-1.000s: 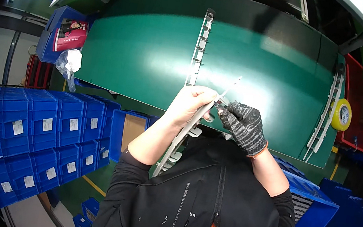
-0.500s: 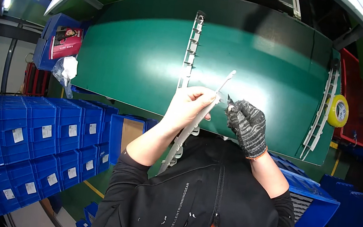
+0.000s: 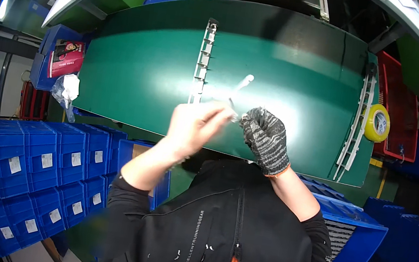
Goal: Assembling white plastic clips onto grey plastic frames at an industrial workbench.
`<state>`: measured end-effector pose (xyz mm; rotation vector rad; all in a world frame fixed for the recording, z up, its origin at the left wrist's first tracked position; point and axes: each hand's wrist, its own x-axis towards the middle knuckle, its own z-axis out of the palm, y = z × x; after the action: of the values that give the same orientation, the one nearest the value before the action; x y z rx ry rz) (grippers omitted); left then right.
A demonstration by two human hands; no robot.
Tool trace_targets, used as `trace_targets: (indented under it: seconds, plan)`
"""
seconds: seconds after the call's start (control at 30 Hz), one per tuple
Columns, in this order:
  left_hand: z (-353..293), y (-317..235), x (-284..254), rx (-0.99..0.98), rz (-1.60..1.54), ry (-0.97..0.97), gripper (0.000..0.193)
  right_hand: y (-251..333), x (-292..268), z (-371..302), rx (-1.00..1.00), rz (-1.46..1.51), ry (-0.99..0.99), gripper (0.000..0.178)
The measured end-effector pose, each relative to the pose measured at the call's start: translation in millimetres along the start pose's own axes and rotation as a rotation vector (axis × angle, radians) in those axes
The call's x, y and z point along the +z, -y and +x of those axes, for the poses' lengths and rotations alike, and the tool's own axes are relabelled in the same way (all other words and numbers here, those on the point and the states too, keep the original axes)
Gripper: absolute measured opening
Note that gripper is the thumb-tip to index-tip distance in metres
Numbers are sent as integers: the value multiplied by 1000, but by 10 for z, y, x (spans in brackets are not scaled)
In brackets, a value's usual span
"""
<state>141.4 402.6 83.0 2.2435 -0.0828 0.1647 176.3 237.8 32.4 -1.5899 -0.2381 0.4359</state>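
Tabletop [image 3: 138, 66] green, glossy; blue crates [image 3: 45, 163] stacked left. Left hand [image 3: 196, 126] pinches pale strip [image 3: 245, 82], blurred; gloved right hand [image 3: 266, 139] curled, contents unclear.

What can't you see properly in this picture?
All in the head view:
Lower part of the pale strip: blurred, and partly covered by the left hand.
Anything inside the gloved right hand: hidden by its curled fingers.
Near end of the notched rail on the table: behind the left hand.
Writing on the bin labels: too small.
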Motion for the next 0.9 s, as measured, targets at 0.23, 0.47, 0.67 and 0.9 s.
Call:
trace_targets:
  seconds: [0.23,0.47,0.67,0.9]
  plan:
    - [-170,-184,-2190,121,-605,-906,20,-286,-97,115,85,601,-114,10]
    - [-384,400,-1968,394,-1383,-653,34,-675,149,165,507,810,41,26]
    - [-305,816,-840,293,-1724,-567,44,-766,-200,435,411,1062,-392,5]
    - [-799,1360,-785,153,-1693,-319,60,-358,-479,415,144,894,-390,12]
